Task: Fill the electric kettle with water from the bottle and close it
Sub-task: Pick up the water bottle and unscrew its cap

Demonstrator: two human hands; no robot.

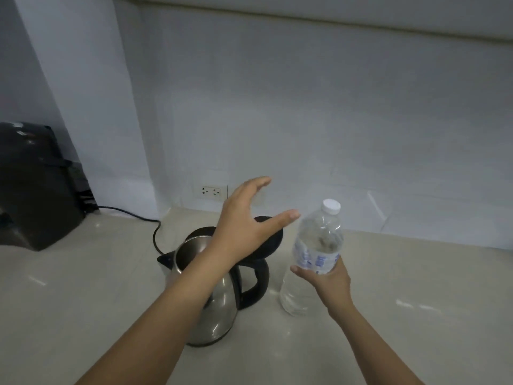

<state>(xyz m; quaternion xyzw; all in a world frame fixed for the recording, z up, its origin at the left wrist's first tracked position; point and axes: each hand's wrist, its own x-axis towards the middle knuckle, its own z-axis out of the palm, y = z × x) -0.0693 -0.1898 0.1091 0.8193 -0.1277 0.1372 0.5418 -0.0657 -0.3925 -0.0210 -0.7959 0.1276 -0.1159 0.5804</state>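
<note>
Head view: bottle [311,262] label's blue print unreadable under right hand [329,279] fingers [295,269].

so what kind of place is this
Most likely a home kitchen counter or pantry corner: a steel electric kettle with its lid open stands on a pale countertop, a wall socket sits just behind, and a black appliance is at the left.

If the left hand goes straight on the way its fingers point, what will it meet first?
Probably the bottle: the left hand is open above the kettle, fingers aimed right towards its neck. Depth is unclear, so it may pass behind.
</note>
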